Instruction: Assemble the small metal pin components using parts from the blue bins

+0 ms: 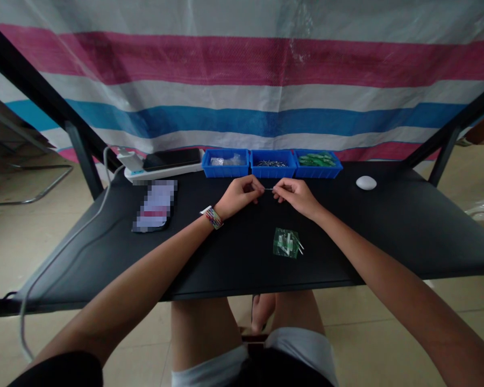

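Note:
Between my two hands runs a thin metal pin (268, 188), held level above the black table. My left hand (242, 194) pinches one end of it between thumb and fingertips. At the other end, my right hand (294, 194) is closed in the same kind of pinch. The fingers cover both ends of the pin, so its full shape is hidden. Nearer to me on the table lies a small green-printed clear bag (285, 243) with white pieces in it and thin metal rods (299, 245) at its right edge.
Behind my hands stand three blue bins: one with clear packets (225, 171), one with metal pins (272, 171), one with green packets (318, 171). A power strip (165, 173) bears a dark phone (171, 159). Another phone (155, 207) lies left, a white mouse (366, 183) right.

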### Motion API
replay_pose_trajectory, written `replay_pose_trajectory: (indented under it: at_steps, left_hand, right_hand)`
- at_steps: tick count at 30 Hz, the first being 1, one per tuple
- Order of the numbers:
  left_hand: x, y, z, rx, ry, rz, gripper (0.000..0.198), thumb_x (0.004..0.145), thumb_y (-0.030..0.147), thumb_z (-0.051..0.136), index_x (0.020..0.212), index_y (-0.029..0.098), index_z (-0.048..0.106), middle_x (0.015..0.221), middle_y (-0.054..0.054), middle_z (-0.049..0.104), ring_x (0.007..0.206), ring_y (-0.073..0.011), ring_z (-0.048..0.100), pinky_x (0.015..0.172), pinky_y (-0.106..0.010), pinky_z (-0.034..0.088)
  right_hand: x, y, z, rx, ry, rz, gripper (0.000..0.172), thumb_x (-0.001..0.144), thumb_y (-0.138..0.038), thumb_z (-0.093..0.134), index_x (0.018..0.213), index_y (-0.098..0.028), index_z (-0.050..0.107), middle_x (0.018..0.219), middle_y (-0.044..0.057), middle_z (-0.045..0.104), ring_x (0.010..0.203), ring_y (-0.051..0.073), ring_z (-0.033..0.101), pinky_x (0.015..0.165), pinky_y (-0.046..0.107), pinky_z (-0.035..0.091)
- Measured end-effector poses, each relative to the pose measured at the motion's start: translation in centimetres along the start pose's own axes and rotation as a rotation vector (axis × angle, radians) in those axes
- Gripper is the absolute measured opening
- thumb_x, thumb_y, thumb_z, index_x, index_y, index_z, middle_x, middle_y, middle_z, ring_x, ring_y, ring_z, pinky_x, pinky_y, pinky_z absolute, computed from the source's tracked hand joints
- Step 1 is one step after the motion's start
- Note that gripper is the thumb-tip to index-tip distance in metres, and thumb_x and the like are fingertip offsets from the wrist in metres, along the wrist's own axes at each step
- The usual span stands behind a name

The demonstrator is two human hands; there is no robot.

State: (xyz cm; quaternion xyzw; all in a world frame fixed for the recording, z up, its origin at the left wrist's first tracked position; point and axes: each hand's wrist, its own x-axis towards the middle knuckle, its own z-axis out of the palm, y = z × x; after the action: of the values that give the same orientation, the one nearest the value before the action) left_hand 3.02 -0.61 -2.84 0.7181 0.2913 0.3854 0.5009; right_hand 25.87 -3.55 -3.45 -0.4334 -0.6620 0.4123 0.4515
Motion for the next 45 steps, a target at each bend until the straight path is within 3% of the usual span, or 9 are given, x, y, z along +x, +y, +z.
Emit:
replay_pose_trajectory:
  at_steps: [11,28,30,33,36,38,40,43,45]
  left_hand:
    - [0.1,-0.2,-0.1,-0.041,-0.013,-0.085,0.014,0.097,0.026,0.058,0.093,0.014,0.065,0.079,-0.002,0.066,0.062,-0.0105,0.064,0.059,-0.022,0.051]
    - [0.0,0.1,-0.1,0.017,-0.093,-0.017,0.018,0.086,0.028,0.076,0.091,0.013,0.068,0.072,0.000,0.065,0.064,-0.0101,0.062,0.063,-0.022,0.050]
    - [0.1,0.1,0.0,0.003,-0.085,-0.028,0.019,0.087,0.028,0.076,0.095,0.013,0.067,0.072,0.001,0.064,0.063,-0.0102,0.062,0.063,-0.022,0.050]
    - [0.2,-0.1,0.0,-0.041,-0.070,-0.049,0.018,0.088,0.024,0.073,0.101,0.013,0.066,0.075,0.000,0.065,0.064,-0.0105,0.062,0.062,-0.023,0.053]
    - [0.3,-0.4,0.0,-0.055,-0.068,-0.073,0.014,0.088,0.018,0.069,0.101,0.012,0.066,0.079,-0.001,0.065,0.066,-0.0105,0.062,0.061,-0.023,0.053]
    - [0.3,-0.5,0.0,-0.051,-0.069,-0.082,0.013,0.088,0.017,0.068,0.100,0.012,0.067,0.080,-0.002,0.065,0.066,-0.0104,0.062,0.061,-0.022,0.053]
    - [0.3,-0.7,0.0,-0.050,-0.071,-0.081,0.012,0.088,0.016,0.067,0.100,0.012,0.067,0.080,-0.001,0.065,0.066,-0.0103,0.062,0.061,-0.022,0.053]
    - [0.4,-0.8,0.0,-0.041,-0.077,-0.079,0.012,0.088,0.016,0.067,0.099,0.012,0.067,0.080,-0.001,0.065,0.066,-0.0100,0.062,0.061,-0.022,0.053]
    - [0.3,-0.8,-0.1,-0.038,-0.076,-0.078,0.012,0.088,0.017,0.067,0.098,0.012,0.067,0.080,-0.002,0.065,0.066,-0.0102,0.062,0.062,-0.022,0.053]
  right_hand:
    - [0.1,0.1,0.5,0.103,0.055,-0.009,0.034,0.075,-0.045,0.088,0.085,-0.019,0.070,0.077,0.002,0.069,0.063,0.015,0.065,0.057,0.029,0.055]
    - [-0.4,-0.1,0.4,0.072,0.034,-0.002,0.035,0.077,-0.048,0.086,0.088,-0.019,0.071,0.082,0.005,0.074,0.067,0.018,0.070,0.063,0.033,0.060]
    - [0.0,-0.5,-0.1,0.015,0.125,-0.040,0.036,0.079,-0.052,0.085,0.088,-0.020,0.070,0.080,0.004,0.073,0.064,0.018,0.069,0.062,0.033,0.059]
    - [1.4,-1.7,-2.4,-0.126,0.409,-0.167,0.036,0.086,-0.056,0.078,0.093,-0.022,0.068,0.083,0.005,0.072,0.065,0.019,0.070,0.061,0.033,0.058]
    - [3.5,-3.2,-5.5,-0.284,0.689,-0.309,0.036,0.097,-0.056,0.065,0.113,-0.024,0.068,0.108,0.012,0.074,0.078,0.022,0.073,0.063,0.035,0.058]
    - [4.6,-3.6,-6.7,-0.370,0.764,-0.364,0.036,0.102,-0.053,0.058,0.119,-0.023,0.068,0.117,0.015,0.073,0.090,0.025,0.074,0.065,0.036,0.058]
    - [5.3,-3.4,-6.7,-0.464,0.742,-0.367,0.031,0.102,-0.047,0.059,0.115,-0.021,0.071,0.113,0.015,0.075,0.098,0.028,0.073,0.072,0.037,0.059]
    - [5.2,-2.7,-5.5,-0.588,0.504,-0.279,0.016,0.094,-0.035,0.069,0.094,-0.020,0.076,0.094,0.010,0.078,0.091,0.028,0.073,0.083,0.040,0.059]
    - [4.4,-2.9,-4.8,-0.564,0.456,-0.245,0.010,0.089,-0.027,0.071,0.083,-0.020,0.076,0.087,0.008,0.078,0.087,0.027,0.074,0.087,0.040,0.058]
